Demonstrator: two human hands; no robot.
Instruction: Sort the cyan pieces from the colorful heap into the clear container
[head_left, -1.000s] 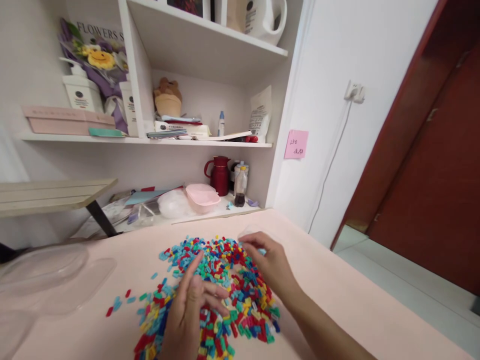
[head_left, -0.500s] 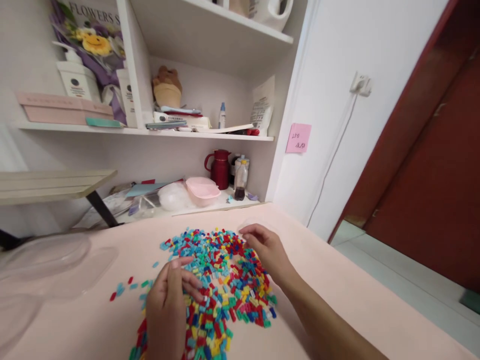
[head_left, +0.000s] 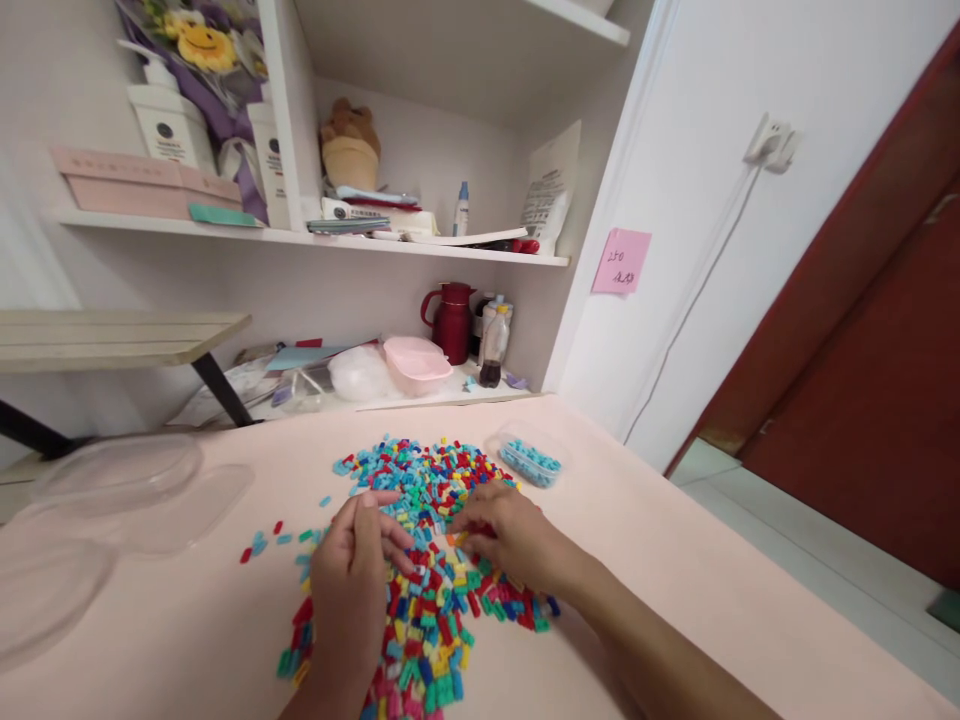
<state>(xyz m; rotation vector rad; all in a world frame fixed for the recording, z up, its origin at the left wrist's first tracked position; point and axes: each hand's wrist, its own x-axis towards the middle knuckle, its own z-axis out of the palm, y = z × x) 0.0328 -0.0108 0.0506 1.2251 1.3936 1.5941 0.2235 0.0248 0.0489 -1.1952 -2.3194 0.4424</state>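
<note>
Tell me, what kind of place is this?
Probably a room in someone's home: a smiley yellow flower sits above the shelf, a red jug stands below it, and little colourful bricks are spread on the table.

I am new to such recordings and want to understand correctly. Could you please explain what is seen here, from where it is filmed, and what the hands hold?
These are one person's bare hands, filmed by one camera worn on the head, looking forward and down. On the pink tabletop lies a spread of small multicoloured toy bricks. The left hand is over its left side; the right hand is over its right side, fingers pointing down. Beyond the right hand sits a clear plastic tub containing light-blue bricks. Whether either hand holds a brick, I cannot tell.
</note>
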